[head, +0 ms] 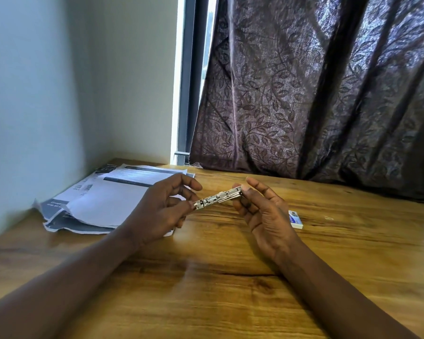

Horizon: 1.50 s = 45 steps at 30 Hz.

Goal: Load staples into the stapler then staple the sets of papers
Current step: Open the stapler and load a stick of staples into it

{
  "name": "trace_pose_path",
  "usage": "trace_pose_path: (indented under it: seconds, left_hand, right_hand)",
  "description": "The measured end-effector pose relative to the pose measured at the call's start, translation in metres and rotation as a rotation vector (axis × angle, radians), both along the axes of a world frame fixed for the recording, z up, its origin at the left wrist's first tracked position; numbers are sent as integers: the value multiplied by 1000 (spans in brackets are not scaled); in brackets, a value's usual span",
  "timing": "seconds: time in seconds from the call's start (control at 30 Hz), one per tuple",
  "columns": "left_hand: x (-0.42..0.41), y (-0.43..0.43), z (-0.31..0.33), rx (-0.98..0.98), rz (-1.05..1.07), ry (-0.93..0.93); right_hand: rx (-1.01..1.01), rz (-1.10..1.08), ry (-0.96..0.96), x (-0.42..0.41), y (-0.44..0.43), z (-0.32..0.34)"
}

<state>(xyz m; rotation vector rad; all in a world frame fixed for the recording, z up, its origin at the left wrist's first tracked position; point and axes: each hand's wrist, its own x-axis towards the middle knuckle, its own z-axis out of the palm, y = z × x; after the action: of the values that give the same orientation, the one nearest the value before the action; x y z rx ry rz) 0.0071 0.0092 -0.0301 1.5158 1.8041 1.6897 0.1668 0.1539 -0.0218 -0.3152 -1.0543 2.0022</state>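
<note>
Closest to the camera, two bare forearms reach in over the wooden table [206, 289]. Both hands are up off the surface with a slim silver stapler [218, 198] held between them, slanted a bit, right end higher. The left hand [157, 209] pinches the lower left end, fingers [186, 182] curled in around it. The right hand [262, 211] grips the other end, thumb on top and the rest curled underneath. So both are clamped on the stapler, which isn't touching the table. Just past the right hand a small white and blue staple box [295, 219] lies flat. Further left, a messy pile of printed papers [108, 199] sits near the wall. Behind it all hangs a dark leaf-pattern curtain [304, 94].
</note>
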Motion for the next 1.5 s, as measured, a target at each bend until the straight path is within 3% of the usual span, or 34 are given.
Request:
trace_pose_path:
  seconds: [0.23, 0.47, 0.8, 1.0, 1.27, 1.5]
  left_hand:
    - [21, -2, 3, -30, -98, 149]
    - [30, -2, 7, -71, -253, -79]
    - [29, 1, 4, -100, -182, -178]
    - [28, 1, 4, -118, -212, -278]
    - [24, 3, 7, -179, -294, -456]
    - [21, 6, 3, -205, -288, -478]
  right_hand:
    - [72, 109, -35, 1, -8, -1]
    - [244, 143, -121, 3, -14, -3]
    - [599, 35, -262, -3, -22, -17]
    - [618, 19, -243, -3, -26, -15]
    - [785, -63, -194, -2, -29, -14]
    - [795, -100, -126, -4, -36, -13]
